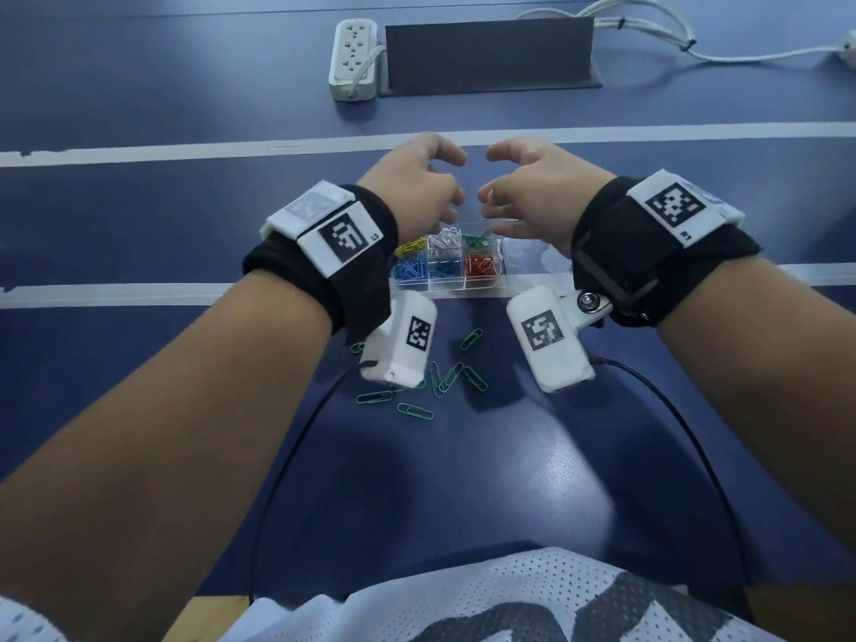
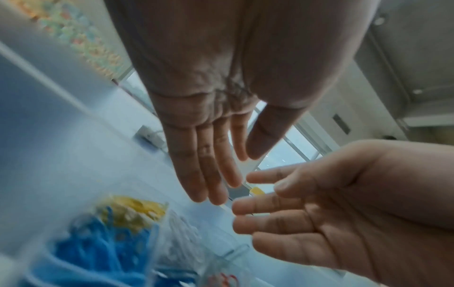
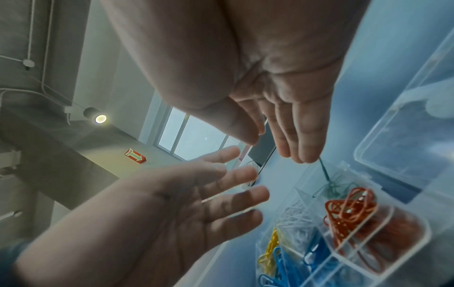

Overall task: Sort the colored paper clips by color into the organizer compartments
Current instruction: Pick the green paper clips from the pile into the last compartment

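Observation:
A clear organizer sits on the blue table, its lid lying flat to the right. Its far row holds yellow, white and green clips; the near row holds blue and red clips. My left hand and right hand hover over the far side of the box, palms facing, fingers relaxed, both empty. The wrist views show the same bare palms. Several loose green clips lie on the table nearer to me.
A white power strip, a dark grey panel and white cables lie at the far side. White tape lines cross the table. Black cables trail from the wrist cameras.

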Demonstrator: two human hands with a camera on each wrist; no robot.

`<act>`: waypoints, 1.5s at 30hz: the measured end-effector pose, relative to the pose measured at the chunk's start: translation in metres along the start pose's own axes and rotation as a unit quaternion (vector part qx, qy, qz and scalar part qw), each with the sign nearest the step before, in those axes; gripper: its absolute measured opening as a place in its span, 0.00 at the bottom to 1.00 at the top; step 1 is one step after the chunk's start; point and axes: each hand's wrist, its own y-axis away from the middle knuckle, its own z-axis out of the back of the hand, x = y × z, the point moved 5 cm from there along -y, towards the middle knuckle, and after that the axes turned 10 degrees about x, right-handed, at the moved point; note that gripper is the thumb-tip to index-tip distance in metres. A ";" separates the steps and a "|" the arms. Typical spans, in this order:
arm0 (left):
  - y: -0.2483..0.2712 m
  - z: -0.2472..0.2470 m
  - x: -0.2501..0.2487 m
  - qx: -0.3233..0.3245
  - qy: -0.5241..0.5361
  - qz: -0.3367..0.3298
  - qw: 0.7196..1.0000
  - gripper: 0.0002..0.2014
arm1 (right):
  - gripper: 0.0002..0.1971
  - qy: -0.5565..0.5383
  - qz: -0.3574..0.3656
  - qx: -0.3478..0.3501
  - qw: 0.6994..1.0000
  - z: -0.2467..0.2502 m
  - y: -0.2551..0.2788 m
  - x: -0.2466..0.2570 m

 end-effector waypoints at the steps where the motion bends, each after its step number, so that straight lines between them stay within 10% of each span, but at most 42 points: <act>1: 0.005 0.002 0.001 0.008 -0.038 -0.007 0.999 0.12 | 0.25 -0.001 0.003 0.004 1.000 0.000 0.002 0.000; 8: 0.048 0.011 0.029 0.037 -0.225 0.027 0.973 0.03 | 0.13 0.165 0.093 0.032 0.981 -0.010 0.018 0.001; 17: 0.062 0.012 0.060 0.039 -0.367 0.116 0.922 0.05 | 0.13 0.574 0.150 0.196 0.781 -0.074 0.037 -0.024; 28: 0.071 0.008 0.071 0.053 -0.363 0.161 0.916 0.06 | 0.15 0.563 0.155 0.165 0.795 -0.085 0.036 -0.016; 36: 0.079 0.013 0.071 0.035 -0.343 0.160 0.925 0.03 | 0.14 0.657 0.206 0.146 0.710 -0.121 0.027 0.003; 45: 0.083 0.024 0.069 0.007 -0.303 0.110 0.946 0.05 | 0.15 0.645 0.147 0.138 0.737 -0.121 0.029 0.000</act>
